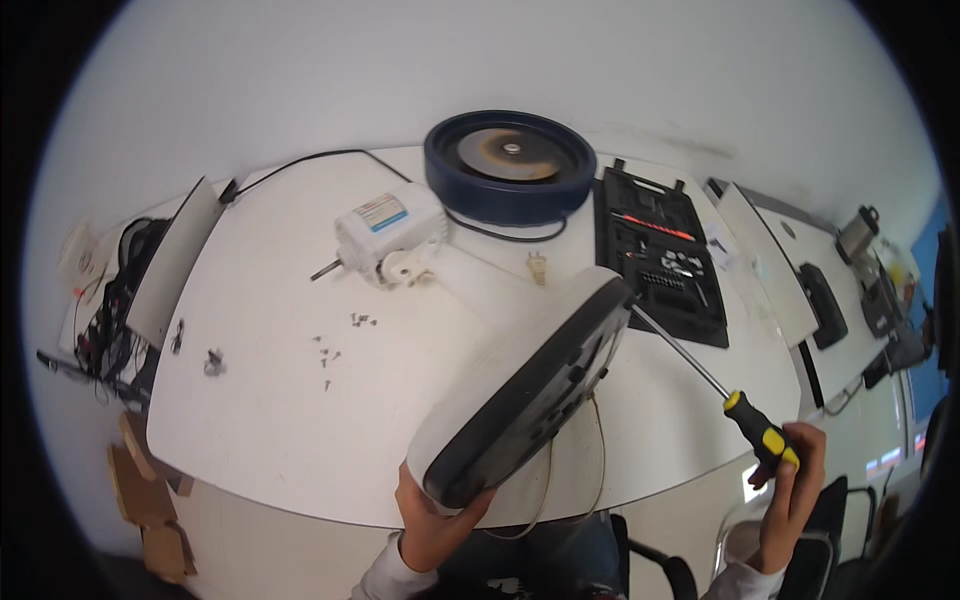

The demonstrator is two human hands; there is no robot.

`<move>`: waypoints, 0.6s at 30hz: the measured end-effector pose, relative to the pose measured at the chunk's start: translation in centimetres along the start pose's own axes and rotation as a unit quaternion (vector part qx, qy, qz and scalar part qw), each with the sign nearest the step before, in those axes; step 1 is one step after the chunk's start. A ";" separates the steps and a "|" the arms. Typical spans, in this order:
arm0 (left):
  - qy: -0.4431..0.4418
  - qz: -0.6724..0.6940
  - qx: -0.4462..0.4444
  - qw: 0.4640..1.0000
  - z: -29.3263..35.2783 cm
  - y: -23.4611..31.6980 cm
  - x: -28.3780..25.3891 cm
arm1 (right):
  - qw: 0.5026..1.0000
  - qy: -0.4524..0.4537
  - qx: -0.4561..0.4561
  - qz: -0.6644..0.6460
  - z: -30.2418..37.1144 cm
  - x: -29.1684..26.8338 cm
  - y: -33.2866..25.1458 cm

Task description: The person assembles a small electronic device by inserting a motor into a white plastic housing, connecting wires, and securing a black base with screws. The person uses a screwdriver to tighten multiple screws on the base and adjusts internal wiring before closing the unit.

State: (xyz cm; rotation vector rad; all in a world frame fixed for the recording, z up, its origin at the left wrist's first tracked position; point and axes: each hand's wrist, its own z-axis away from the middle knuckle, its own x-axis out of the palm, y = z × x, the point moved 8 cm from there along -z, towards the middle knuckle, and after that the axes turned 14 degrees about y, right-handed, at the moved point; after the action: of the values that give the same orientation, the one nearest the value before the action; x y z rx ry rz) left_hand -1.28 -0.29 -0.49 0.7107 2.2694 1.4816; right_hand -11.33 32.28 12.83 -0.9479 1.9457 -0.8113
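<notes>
A white fan stand lies tilted on the table, its motor [385, 230] toward the back left and its black-rimmed base [530, 390] raised toward me. My left hand [440, 515] grips the near end of that base, thumb over the rim. In my right hand [795, 480] is a screwdriver [752, 420] with a black and yellow handle. Its shaft slants up to the left, and the tip meets the far end of the base's rim or underside; I cannot see exactly what it touches. A pale cord [602, 450] hangs in a loop below the base.
Several small screws [325, 355] lie at the left, with a dark metal bit [214, 362] beside them. Behind stands a round dark-blue tub [510, 190] with a metal disc inside. An open black tool case [665, 250] is at right, a plug [537, 267] near it.
</notes>
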 end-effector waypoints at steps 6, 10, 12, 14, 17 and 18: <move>0.047 0.060 -0.044 0.996 1.0 -1.6 -0.7 | 0.995 -0.043 0.003 -0.095 0.6 1.6 -1.0; 0.030 -0.013 0.022 0.999 0.4 0.0 -0.1 | 1.000 0.020 -0.010 -0.003 0.7 0.6 -1.2; 0.027 -0.009 0.018 0.999 0.2 0.3 0.6 | 0.999 0.040 -0.003 -0.015 0.3 -0.1 -0.2; 0.035 -0.011 0.020 0.999 -0.1 0.7 0.4 | 0.998 0.030 -0.015 -0.048 0.1 0.4 0.4; 0.039 -0.002 0.022 0.999 -0.1 0.5 0.0 | 0.999 -0.002 -0.037 -0.025 0.3 1.0 0.1; 0.037 0.001 0.025 0.999 -0.1 0.4 0.3 | 0.996 -0.005 -0.090 0.003 0.5 1.0 -0.1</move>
State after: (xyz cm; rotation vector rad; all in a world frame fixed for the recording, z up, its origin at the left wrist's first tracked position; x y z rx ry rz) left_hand -1.44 -0.06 -0.13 0.6831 2.3697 1.4803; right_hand -11.31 31.29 12.28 -1.0489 2.0380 -0.6326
